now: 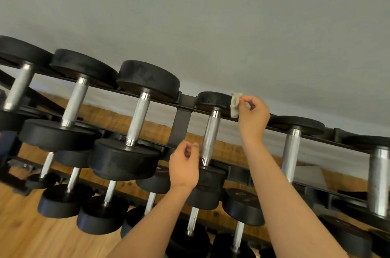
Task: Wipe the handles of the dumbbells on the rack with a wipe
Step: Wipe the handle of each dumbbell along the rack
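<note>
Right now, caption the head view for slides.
Right hand pinches a wipe by the far head of a top-row dumbbell; left hand curls beside its handle.

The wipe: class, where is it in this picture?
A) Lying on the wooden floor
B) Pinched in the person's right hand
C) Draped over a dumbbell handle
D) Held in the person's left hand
B: the wipe hangs pinched between the fingertips of the right hand, up beside the far head of a top-row dumbbell; the left hand holds no wipe.
</note>
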The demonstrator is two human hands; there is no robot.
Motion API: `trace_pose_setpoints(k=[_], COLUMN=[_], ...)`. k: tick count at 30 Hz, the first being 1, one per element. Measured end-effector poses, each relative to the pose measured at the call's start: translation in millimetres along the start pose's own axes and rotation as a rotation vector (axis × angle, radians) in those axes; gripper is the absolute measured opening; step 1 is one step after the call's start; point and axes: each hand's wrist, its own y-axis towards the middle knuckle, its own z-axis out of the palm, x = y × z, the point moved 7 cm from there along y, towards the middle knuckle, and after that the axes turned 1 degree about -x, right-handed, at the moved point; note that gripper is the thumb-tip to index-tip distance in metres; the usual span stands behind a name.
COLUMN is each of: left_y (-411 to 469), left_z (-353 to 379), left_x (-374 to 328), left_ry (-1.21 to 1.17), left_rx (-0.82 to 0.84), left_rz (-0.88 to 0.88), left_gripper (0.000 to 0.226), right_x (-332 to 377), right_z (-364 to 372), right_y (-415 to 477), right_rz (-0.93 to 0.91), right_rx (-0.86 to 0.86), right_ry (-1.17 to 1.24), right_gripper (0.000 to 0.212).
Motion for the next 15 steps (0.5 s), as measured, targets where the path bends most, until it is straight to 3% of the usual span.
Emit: trace_pose_setpoints(k=[15], left_y=[-0.3], left_z=[0.0], left_x=[-2.0], left_ry=[-0.001], left_rx=[0.021], left_rz=[-0.009], left_gripper=[0.019], right_x=[-30.5], right_z=[-3.4], right_y=[-2.1], right_rz=[0.150], right_rx=[0.059], right_ry=[0.064], right_gripper=[0.011])
